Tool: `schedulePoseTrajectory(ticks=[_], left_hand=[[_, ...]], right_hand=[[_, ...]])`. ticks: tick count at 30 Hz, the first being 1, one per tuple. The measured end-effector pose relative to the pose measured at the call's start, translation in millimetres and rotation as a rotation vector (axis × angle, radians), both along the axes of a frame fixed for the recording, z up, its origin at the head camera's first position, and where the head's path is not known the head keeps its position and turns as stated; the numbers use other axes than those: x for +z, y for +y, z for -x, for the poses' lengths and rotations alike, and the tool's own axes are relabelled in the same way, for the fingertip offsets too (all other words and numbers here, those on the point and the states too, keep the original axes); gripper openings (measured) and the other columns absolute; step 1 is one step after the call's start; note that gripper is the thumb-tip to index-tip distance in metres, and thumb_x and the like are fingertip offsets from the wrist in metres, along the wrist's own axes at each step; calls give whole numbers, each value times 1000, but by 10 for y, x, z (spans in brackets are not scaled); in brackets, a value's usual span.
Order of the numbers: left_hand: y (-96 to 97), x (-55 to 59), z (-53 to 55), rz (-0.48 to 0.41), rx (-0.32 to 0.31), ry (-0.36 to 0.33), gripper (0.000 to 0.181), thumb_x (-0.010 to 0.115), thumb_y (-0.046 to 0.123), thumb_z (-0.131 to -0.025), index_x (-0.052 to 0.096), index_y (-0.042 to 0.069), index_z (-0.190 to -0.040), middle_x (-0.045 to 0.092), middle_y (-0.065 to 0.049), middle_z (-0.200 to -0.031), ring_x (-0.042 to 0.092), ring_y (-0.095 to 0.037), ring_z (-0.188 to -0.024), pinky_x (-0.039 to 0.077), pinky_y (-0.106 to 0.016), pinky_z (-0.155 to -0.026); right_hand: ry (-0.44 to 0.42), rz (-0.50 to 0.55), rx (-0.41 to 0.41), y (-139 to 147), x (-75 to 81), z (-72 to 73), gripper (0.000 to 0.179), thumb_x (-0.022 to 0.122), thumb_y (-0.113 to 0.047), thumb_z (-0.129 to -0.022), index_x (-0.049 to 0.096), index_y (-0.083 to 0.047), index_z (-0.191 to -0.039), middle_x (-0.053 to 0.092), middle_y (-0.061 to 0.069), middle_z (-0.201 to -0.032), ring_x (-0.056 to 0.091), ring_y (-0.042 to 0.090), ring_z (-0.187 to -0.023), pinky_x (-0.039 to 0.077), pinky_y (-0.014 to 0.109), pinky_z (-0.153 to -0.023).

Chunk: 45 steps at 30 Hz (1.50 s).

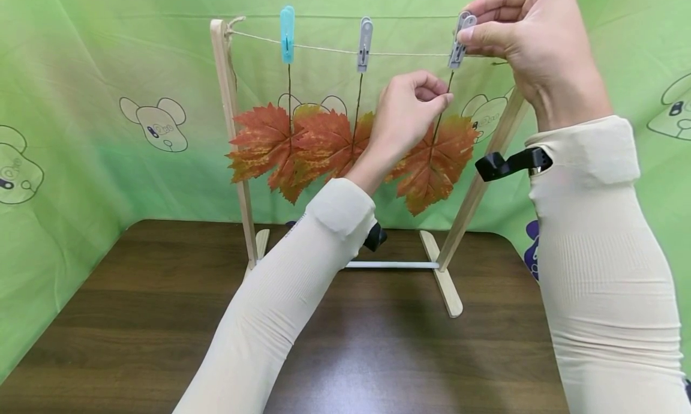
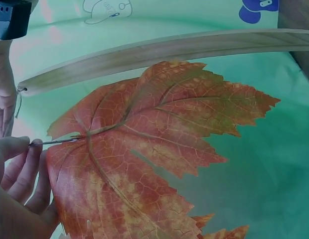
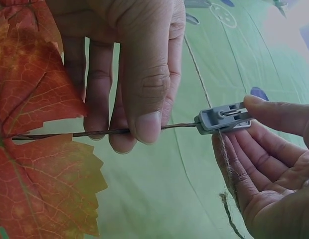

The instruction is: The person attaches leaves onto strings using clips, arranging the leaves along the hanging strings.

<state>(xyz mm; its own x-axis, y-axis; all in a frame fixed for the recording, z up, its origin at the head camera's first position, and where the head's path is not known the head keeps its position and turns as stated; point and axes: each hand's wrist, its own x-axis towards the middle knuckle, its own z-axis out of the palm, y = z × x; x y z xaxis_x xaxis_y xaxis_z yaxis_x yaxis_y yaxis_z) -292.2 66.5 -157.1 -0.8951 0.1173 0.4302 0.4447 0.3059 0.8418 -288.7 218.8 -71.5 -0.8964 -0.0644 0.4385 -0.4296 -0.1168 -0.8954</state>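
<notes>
My right hand (image 1: 545,48) pinches a grey clothespin (image 1: 459,45) at the right part of the string. Between thumb and fingers, my left hand (image 1: 407,105) holds the thin brown stem (image 3: 102,132) of an orange-red maple leaf (image 1: 434,162). In the right wrist view the stem's upper end meets the clothespin's (image 3: 223,118) tip, and the string runs through the clip. Two more such leaves hang to the left, one from a blue clothespin (image 1: 287,36), the other from a second grey clothespin (image 1: 364,45); my left arm partly hides that second leaf (image 1: 329,138).
The string (image 1: 324,49) spans a wooden frame with a left post (image 1: 229,102) and a right post (image 1: 480,192). A white bar (image 1: 394,264) joins its feet on the brown table (image 1: 135,318). Behind hangs a green cloth (image 1: 81,54) with cartoon heads.
</notes>
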Motion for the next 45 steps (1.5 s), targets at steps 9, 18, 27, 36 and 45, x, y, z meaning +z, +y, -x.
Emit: schedulePoseTrajectory(ticks=[9, 18, 27, 36, 45], left_hand=[[11, 4, -2, -7, -6, -8, 7, 76, 23, -98, 76, 17, -102, 76, 7, -92, 66, -1, -89, 49, -13, -78], [43, 25, -3, 3, -6, -12, 7, 76, 24, -99, 76, 17, -102, 75, 7, -92, 66, -1, -88, 50, -14, -76], [52, 22, -7, -4, -13, -9, 7, 76, 23, -99, 76, 16, -101, 75, 6, -91, 66, -1, -87, 49, -13, -76], [32, -33, 4, 5, -20, 1, 7, 75, 22, -99, 75, 16, -100, 76, 6, -92, 67, -1, -89, 49, -12, -78], [31, -62, 25, 19, -24, 4, 7, 76, 23, -98, 76, 16, -100, 76, 6, -92, 67, -1, -88, 49, -12, -77]], right_hand=[[-10, 12, -1, -18, 2, -11, 19, 78, 23, -77, 78, 10, -90, 78, 13, -83, 74, 21, -70, 63, 26, -64], [1, -21, -33, -23, -4, -30, 22, 82, 19, -76, 79, 7, -94, 79, 10, -88, 74, 19, -79, 62, 23, -66], [19, -43, -34, -12, -9, -38, 25, 82, 19, -76, 79, 5, -97, 79, 9, -87, 73, 17, -80, 61, 20, -65], [54, -49, -10, 5, -24, -49, 29, 83, 17, -76, 78, 5, -102, 78, 9, -90, 73, 17, -81, 60, 20, -67], [97, -37, -7, 24, -59, -66, 35, 87, 14, -74, 76, 8, -107, 78, 11, -95, 74, 20, -88, 61, 19, -71]])
